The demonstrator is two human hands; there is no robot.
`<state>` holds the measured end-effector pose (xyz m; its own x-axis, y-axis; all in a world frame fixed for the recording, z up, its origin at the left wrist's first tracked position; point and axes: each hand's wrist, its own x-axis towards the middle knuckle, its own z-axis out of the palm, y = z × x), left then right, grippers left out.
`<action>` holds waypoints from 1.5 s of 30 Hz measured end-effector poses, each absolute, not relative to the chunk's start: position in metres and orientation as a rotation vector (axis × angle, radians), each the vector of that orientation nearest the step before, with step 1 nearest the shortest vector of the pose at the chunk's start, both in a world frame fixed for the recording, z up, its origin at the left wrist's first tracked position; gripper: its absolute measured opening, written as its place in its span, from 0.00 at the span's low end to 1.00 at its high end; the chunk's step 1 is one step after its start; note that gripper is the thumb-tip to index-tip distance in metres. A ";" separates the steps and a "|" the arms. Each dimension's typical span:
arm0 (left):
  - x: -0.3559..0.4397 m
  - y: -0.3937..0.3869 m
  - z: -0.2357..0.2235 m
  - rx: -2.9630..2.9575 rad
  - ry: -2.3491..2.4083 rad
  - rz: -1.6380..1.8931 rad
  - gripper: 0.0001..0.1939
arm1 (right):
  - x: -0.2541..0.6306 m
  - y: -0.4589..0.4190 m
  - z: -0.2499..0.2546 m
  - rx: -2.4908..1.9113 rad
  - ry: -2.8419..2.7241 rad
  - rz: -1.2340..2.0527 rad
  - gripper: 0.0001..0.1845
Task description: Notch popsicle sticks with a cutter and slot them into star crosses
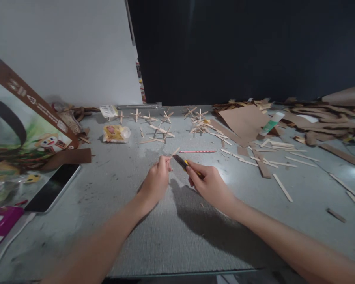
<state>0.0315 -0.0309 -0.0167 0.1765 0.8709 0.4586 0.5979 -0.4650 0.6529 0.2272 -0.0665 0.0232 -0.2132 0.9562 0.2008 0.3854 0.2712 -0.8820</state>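
Note:
My left hand (156,176) pinches a short wooden craft stick (175,151) whose free end points up and to the right. In my right hand (207,181) is a black and yellow utility knife (182,161), its dark blade reaching toward the stick. Blade and stick meet or nearly meet; I cannot tell which. A pink striped pencil (198,151) lies just beyond the knife. Farther back stand several small crossed-stick pieces (167,116), with a pile of them (199,127) to their right.
Loose craft sticks (282,188) and brown cardboard (242,122) are scattered on the right, with a glue stick (272,123) on the cardboard. On the left are a phone (55,187), a purple power strip (4,225), a printed bag (23,114) and a yellow packet (115,134).

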 end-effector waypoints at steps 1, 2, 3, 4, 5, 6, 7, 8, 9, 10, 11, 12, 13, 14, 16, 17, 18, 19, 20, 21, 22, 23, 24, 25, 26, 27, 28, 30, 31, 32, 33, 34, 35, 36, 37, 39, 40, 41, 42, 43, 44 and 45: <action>0.031 -0.031 -0.018 2.139 1.398 1.182 0.08 | 0.227 -0.066 0.024 -1.223 -1.732 0.947 0.20; 0.031 -0.031 -0.018 2.140 1.400 1.183 0.08 | 0.227 -0.066 0.024 -1.216 -1.707 0.993 0.21; 0.031 -0.030 -0.019 2.137 1.404 1.181 0.07 | 0.227 -0.066 0.025 -1.209 -1.677 1.047 0.21; 0.031 -0.030 -0.019 2.134 1.409 1.175 0.07 | 0.227 -0.066 0.025 -1.203 -1.643 1.110 0.21; 0.031 -0.031 -0.019 2.130 1.414 1.170 0.07 | 0.227 -0.066 0.026 -1.200 -1.605 1.181 0.21; 0.032 -0.031 -0.019 2.125 1.418 1.168 0.07 | 0.227 -0.066 0.027 -1.200 -1.559 1.255 0.22; 0.033 -0.031 -0.018 2.117 1.422 1.170 0.07 | 0.227 -0.066 0.028 -1.200 -1.509 1.327 0.22; 0.034 -0.031 -0.016 2.105 1.425 1.175 0.07 | 0.226 -0.066 0.029 -1.201 -1.456 1.395 0.22; 0.036 -0.031 -0.015 2.084 1.432 1.186 0.06 | 0.226 -0.066 0.030 -1.201 -1.402 1.457 0.22; 0.037 -0.031 -0.014 2.050 1.442 1.203 0.06 | 0.225 -0.066 0.031 -1.195 -1.347 1.512 0.22; 0.039 -0.031 -0.012 2.004 1.455 1.222 0.06 | 0.225 -0.067 0.031 -1.180 -1.294 1.560 0.22; 0.040 -0.031 -0.011 1.950 1.463 1.239 0.07 | 0.224 -0.068 0.032 -1.158 -1.248 1.605 0.22; 0.041 -0.030 -0.010 1.892 1.465 1.257 0.07 | 0.224 -0.068 0.032 -1.131 -1.211 1.643 0.22; 0.042 -0.029 -0.009 1.834 1.458 1.276 0.08 | 0.224 -0.069 0.032 -1.107 -1.185 1.669 0.22; 0.042 -0.027 -0.009 1.721 1.410 1.306 0.09 | 0.224 -0.069 0.030 -1.082 -1.178 1.662 0.22; 0.041 -0.025 -0.008 1.663 1.375 1.320 0.10 | 0.224 -0.069 0.029 -1.085 -1.196 1.627 0.22; 0.041 -0.024 -0.008 1.609 1.335 1.328 0.11 | 0.225 -0.069 0.028 -1.094 -1.225 1.577 0.22; 0.040 -0.024 -0.008 1.562 1.295 1.334 0.12 | 0.225 -0.068 0.027 -1.104 -1.259 1.520 0.22; 0.040 -0.024 -0.007 1.529 1.257 1.334 0.13 | 0.225 -0.068 0.027 -1.113 -1.296 1.466 0.22; 0.041 -0.024 -0.006 1.513 1.227 1.333 0.14 | 0.225 -0.067 0.026 -1.121 -1.335 1.423 0.23; 0.041 -0.026 -0.005 1.512 1.205 1.332 0.15 | 0.225 -0.067 0.026 -1.128 -1.371 1.392 0.23; 0.042 -0.027 -0.003 1.519 1.191 1.329 0.15 | 0.225 -0.067 0.025 -1.134 -1.399 1.370 0.23; 0.043 -0.029 -0.002 1.530 1.182 1.325 0.14 | 0.225 -0.067 0.025 -1.139 -1.418 1.358 0.23; 0.044 -0.031 -0.001 1.541 1.175 1.321 0.14 | 0.224 -0.067 0.025 -1.145 -1.427 1.348 0.23; 0.045 -0.033 0.000 1.551 1.169 1.317 0.14 | 0.224 -0.067 0.025 -1.151 -1.432 1.340 0.23; 0.046 -0.034 0.001 1.562 1.163 1.313 0.13 | 0.224 -0.067 0.025 -1.156 -1.433 1.331 0.23; 0.047 -0.035 0.001 1.575 1.160 1.311 0.13 | 0.224 -0.066 0.024 -1.162 -1.435 1.325 0.23; 0.046 -0.035 -0.001 1.606 1.169 1.309 0.12 | 0.224 -0.066 0.024 -1.171 -1.446 1.323 0.23; 0.046 -0.035 -0.002 1.624 1.182 1.306 0.11 | 0.224 -0.066 0.024 -1.172 -1.452 1.327 0.23; 0.046 -0.034 -0.003 1.641 1.196 1.304 0.11 | 0.224 -0.066 0.024 -1.170 -1.455 1.335 0.23; 0.045 -0.034 -0.005 1.654 1.208 1.302 0.11 | 0.224 -0.066 0.024 -1.168 -1.454 1.344 0.23; 0.045 -0.033 -0.006 1.661 1.215 1.301 0.11 | 0.224 -0.066 0.024 -1.163 -1.451 1.355 0.22; 0.045 -0.033 -0.006 1.660 1.216 1.301 0.12 | 0.224 -0.066 0.025 -1.157 -1.446 1.366 0.23; 0.045 -0.033 -0.006 1.649 1.210 1.304 0.12 | 0.224 -0.067 0.025 -1.150 -1.442 1.378 0.23; 0.046 -0.033 -0.005 1.631 1.198 1.310 0.13 | 0.224 -0.067 0.025 -1.143 -1.437 1.392 0.24; 0.047 -0.034 -0.002 1.584 1.162 1.321 0.15 | 0.224 -0.068 0.025 -1.127 -1.424 1.420 0.25; 0.048 -0.035 -0.001 1.558 1.137 1.325 0.16 | 0.225 -0.068 0.024 -1.117 -1.412 1.432 0.26; 0.048 -0.035 0.001 1.532 1.105 1.328 0.18 | 0.225 -0.067 0.024 -1.104 -1.393 1.440 0.26; 0.049 -0.036 0.003 1.508 1.071 1.331 0.19 | 0.225 -0.067 0.023 -1.090 -1.369 1.444 0.27; 0.050 -0.036 0.004 1.485 1.039 1.333 0.20 | 0.225 -0.067 0.022 -1.073 -1.346 1.445 0.28; 0.050 -0.037 0.005 1.467 1.014 1.333 0.20 | 0.226 -0.067 0.021 -1.056 -1.326 1.446 0.28; 0.050 -0.037 0.006 1.448 1.001 1.336 0.21 | 0.226 -0.067 0.021 -1.040 -1.308 1.445 0.29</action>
